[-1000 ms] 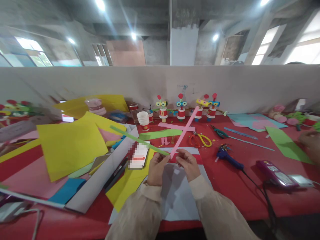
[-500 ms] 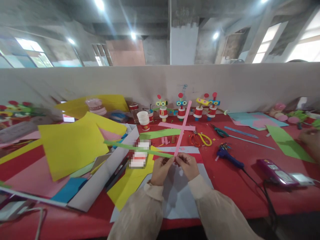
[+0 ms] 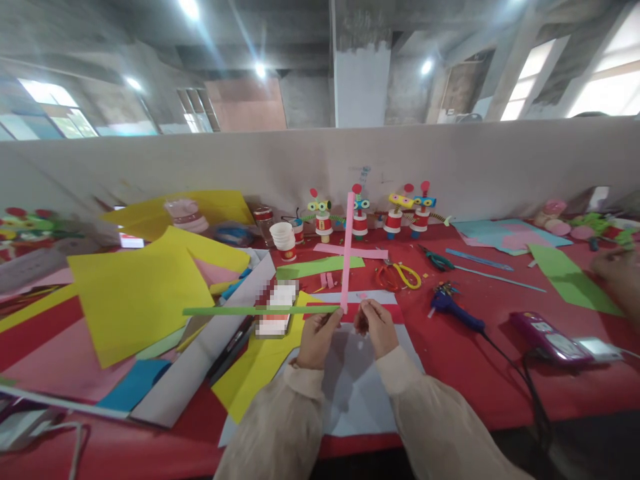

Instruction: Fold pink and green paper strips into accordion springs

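Pink strip [image 3: 347, 250]: long, narrow, straight; runs almost vertically in view, far end leaning slightly right. Green strip [image 3: 225, 311]: also long, slim, straight; reaches left, nearly level. Near ends meet at a corner, roughly a right angle, held at the fingertips of the left hand [image 3: 319, 338]. Whether glued there: cannot tell.

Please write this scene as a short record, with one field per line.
Left hand: holds a green strip and a pink strip where their ends meet
Right hand: just right of that corner, seemingly touching neither
Strip angle: roughly right, green pointing left, pink pointing up the picture
Behind: four cup figures, a stack of paper cups
Left side: large yellow sheet
Right side: blue glue gun
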Demonstrator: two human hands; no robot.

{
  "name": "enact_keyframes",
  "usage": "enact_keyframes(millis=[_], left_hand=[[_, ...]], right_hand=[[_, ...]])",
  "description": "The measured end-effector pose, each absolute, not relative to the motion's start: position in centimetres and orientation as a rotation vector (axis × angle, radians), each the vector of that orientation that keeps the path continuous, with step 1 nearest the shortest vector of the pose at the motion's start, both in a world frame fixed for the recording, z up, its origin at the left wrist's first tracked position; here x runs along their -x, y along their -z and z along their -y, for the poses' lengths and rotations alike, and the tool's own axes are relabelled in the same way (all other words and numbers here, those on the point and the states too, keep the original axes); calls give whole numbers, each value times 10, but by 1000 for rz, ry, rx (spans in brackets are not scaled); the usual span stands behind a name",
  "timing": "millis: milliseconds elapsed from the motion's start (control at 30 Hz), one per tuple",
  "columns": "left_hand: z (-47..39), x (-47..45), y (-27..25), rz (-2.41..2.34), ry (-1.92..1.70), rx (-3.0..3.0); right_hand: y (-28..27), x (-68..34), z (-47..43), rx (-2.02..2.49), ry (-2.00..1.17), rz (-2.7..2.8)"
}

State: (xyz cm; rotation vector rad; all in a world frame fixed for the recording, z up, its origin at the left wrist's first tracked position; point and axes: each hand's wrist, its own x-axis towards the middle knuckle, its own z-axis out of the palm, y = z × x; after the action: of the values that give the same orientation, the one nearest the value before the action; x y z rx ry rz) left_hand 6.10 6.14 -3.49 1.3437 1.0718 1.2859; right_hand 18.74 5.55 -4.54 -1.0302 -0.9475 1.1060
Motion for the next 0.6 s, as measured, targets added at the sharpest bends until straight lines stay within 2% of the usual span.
enact_keyframes(millis=[200,600], left_hand=[[-60,-62,32,-1038,-1283,-1329],[-64,-59,42,-948,-1242,-1287]], right_hand=[[41,-184,-52,1027,-1021,1070],[40,-185,-50,1013,-1113,1097]])
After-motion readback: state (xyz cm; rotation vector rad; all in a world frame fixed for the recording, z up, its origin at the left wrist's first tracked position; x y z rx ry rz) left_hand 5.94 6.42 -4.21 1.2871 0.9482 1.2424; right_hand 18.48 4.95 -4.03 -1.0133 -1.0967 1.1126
